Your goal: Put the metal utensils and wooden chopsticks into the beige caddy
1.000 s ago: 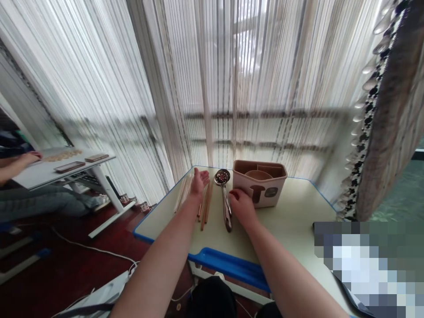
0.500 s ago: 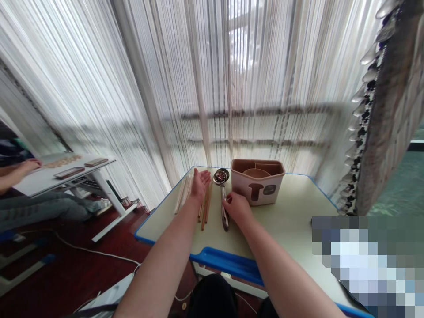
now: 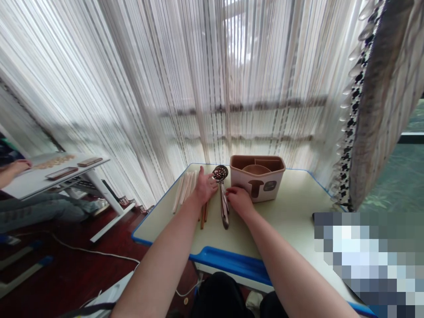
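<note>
A metal slotted spoon [image 3: 223,197] lies on the cream desk [image 3: 291,216], its bowl toward the window. My left hand [image 3: 205,187] rests palm down over several brown chopsticks [image 3: 202,215], its fingers spread near the spoon's bowl. Pale chopsticks [image 3: 183,190] lie just left of that hand. My right hand [image 3: 239,201] lies on the desk beside the spoon's handle, fingers curled, touching or almost touching it. A pink utensil caddy [image 3: 257,176] with brown inner compartments stands right behind my right hand.
The desk has a blue front tray [image 3: 232,265] and blue edging. String curtains hang behind it, a heavy drape [image 3: 380,101] at the right. A second table [image 3: 53,170] stands at the left, where another person's hand [image 3: 16,167] rests.
My left hand has turned from edge-up to palm down onto the brown chopsticks. My right hand has shifted slightly left, toward the spoon's handle. The view has tilted up a little.
</note>
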`<state>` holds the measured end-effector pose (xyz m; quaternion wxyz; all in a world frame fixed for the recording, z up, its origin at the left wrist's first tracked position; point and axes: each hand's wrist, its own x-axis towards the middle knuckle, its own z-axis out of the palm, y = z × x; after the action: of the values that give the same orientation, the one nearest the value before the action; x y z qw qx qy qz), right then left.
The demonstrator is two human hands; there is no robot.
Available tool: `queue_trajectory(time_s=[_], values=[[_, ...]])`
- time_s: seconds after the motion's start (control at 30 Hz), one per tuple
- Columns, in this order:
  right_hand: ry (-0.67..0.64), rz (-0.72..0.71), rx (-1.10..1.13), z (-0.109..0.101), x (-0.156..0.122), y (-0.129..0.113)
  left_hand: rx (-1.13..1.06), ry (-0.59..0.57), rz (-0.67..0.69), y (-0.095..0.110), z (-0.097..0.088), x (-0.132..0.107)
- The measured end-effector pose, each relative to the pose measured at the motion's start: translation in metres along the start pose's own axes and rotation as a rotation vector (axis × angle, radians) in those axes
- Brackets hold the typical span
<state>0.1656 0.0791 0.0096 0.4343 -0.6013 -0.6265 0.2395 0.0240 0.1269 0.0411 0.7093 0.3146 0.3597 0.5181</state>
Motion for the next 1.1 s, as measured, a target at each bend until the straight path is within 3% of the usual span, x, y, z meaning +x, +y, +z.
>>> queue_trajectory(time_s=[0.3, 0.6, 0.9, 1.1], values=[[-0.038, 0.028, 0.112, 0.002, -0.002, 0.005, -0.081, -0.058, -0.074, 0.0, -0.005, -0.009], [-0.071, -0.038, 0.041, -0.003, -0.007, -0.003, -0.119, -0.071, -0.085, 0.0, -0.004, -0.01], [-0.084, -0.014, 0.061, 0.003, -0.009, -0.001, -0.145, -0.073, -0.098, -0.002, -0.004, -0.01], [-0.088, -0.004, -0.067, 0.003, -0.014, -0.008, -0.161, -0.1, -0.115, -0.007, -0.002, -0.008]])
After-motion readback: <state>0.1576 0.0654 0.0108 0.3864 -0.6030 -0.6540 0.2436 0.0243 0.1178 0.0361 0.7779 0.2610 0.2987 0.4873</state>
